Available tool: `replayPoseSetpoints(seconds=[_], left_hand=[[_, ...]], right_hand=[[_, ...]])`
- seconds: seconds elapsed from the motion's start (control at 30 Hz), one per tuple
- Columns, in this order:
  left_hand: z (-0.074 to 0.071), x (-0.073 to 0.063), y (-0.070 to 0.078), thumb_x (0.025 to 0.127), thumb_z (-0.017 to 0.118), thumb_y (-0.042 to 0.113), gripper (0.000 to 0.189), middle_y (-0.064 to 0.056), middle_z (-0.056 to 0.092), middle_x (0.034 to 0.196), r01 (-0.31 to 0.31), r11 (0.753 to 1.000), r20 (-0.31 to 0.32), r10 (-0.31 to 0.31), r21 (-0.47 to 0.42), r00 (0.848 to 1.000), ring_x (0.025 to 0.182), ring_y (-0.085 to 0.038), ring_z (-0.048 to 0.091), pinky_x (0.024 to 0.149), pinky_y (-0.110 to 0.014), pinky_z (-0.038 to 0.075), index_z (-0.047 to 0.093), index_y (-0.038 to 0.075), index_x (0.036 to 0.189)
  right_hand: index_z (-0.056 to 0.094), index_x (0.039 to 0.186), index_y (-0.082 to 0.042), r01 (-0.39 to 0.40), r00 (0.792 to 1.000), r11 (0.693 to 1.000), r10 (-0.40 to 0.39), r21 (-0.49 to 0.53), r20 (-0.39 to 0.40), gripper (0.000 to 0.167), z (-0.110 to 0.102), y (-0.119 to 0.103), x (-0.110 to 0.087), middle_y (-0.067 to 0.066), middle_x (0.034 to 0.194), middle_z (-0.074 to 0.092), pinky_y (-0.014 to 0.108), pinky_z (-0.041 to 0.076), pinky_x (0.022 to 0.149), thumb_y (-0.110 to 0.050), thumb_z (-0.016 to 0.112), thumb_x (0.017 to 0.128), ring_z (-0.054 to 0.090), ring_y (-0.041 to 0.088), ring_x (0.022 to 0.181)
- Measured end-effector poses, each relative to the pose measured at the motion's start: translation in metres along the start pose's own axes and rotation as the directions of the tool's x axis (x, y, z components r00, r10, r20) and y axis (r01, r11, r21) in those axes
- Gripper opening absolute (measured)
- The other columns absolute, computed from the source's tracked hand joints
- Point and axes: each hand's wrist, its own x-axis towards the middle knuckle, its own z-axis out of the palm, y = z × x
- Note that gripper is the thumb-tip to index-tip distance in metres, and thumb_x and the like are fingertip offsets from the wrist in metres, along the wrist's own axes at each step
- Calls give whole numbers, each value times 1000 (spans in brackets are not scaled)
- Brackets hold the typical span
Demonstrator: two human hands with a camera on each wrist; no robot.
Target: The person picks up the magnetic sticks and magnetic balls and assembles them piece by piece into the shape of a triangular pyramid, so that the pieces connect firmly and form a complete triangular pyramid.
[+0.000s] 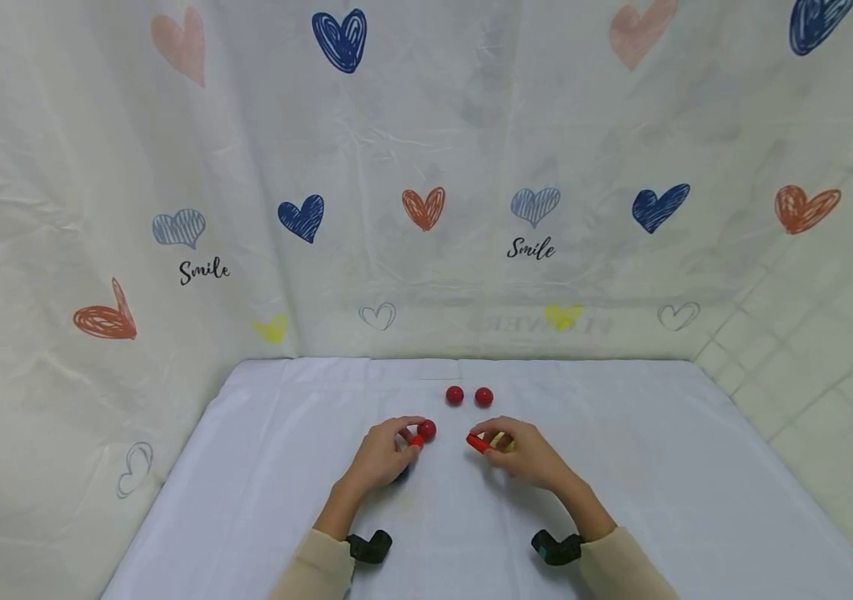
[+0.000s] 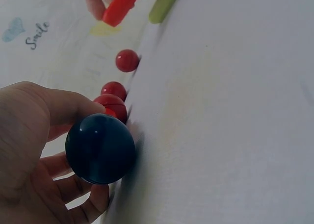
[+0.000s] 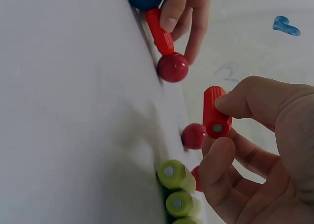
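My left hand (image 1: 379,457) pinches a red magnetic rod (image 3: 159,32) between thumb and fingers, low over the cloth. A dark blue ball (image 2: 100,148) sits at the rod's near end, and a glossy red ball (image 3: 172,67) meets its far end. To the right, my right hand (image 1: 529,454) grips another red magnetic rod (image 3: 216,109) with thumb and fingertips, raised above the table. A round silvery magnet shows in that rod's end. Two more red balls (image 1: 454,396) rest on the cloth beyond the hands.
Several light green rods (image 3: 170,173) lie side by side on the table behind my right hand, mostly hidden in the head view. A white cloth covers the table (image 1: 283,500). A heart-printed curtain (image 1: 411,125) hangs at the back and sides.
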Motion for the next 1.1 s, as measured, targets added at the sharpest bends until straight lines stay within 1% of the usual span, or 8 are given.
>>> replayPoseSetpoints(seconds=[0.27, 0.5, 0.63, 0.8, 1.1], left_hand=[[-1, 0, 0, 94, 70, 20, 43, -2, 68, 106, -24, 1000, -9, 24, -2, 1000, 75, -15, 56, 66, -28, 50, 65, 26, 136], [0, 1, -2, 94, 70, 20, 42, -1, 68, 105, -48, 999, -11, 48, 4, 999, 74, -13, 56, 67, -28, 49, 65, 26, 135], [0, 1, -2, 94, 70, 19, 42, -1, 68, 103, -57, 998, -10, 57, 7, 998, 73, -13, 56, 66, -27, 49, 65, 26, 135], [0, 1, -2, 94, 70, 20, 43, -1, 68, 104, -54, 999, -7, 54, 7, 999, 74, -13, 56, 66, -28, 49, 65, 27, 135], [-1, -1, 2, 94, 72, 23, 43, -2, 67, 104, -47, 999, 4, 47, 14, 999, 74, -14, 55, 66, -27, 49, 64, 26, 136]], right_hand=[[73, 117, -23, 24, 1000, 999, -24, -21, -2, 32, 16, -13, 16, 2, 101, 69, 26, 53, 63, -6, 70, 90, 60, 18, 84], [72, 118, -22, -10, 1000, 999, 10, -41, 9, 31, 32, -16, 29, 1, 102, 69, 27, 54, 69, -7, 72, 90, 58, 16, 85], [72, 118, -21, -27, 1000, 999, 27, -39, 10, 30, 37, -18, 32, 1, 102, 69, 29, 56, 72, -8, 73, 90, 60, 16, 85], [71, 119, -21, -46, 999, 998, 47, -40, 16, 30, 42, -18, 34, 1, 103, 68, 29, 57, 72, -11, 74, 91, 60, 17, 85], [71, 117, -18, -59, 998, 998, 59, -33, 11, 28, 47, -19, 35, 3, 100, 69, 29, 56, 69, -10, 75, 90, 59, 17, 82]])
